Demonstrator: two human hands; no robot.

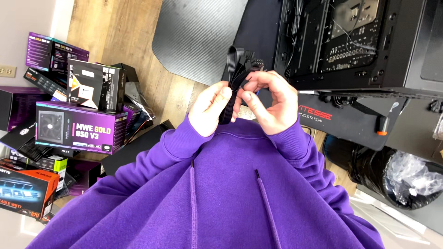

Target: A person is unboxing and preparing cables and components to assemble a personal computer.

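Both my hands are raised close to my chest, in purple sleeves. My left hand (210, 108) grips the lower part of a folded bundle of flat black cables (236, 69). My right hand (270, 99) pinches the same bundle from the right, fingers curled around it near its black connectors (254, 62). The loop of the bundle sticks up above my fingers. Just beyond it stands an open black computer case (350, 41) with its inner panel and wiring showing.
A black desk (341, 117) holds the case, and a screwdriver with an orange tip (383, 122) lies on it. A dark floor mat (198, 32) lies on the wooden floor. Stacked purple and black component boxes (78, 124) fill the left. A black plastic bag (397, 175) sits at right.
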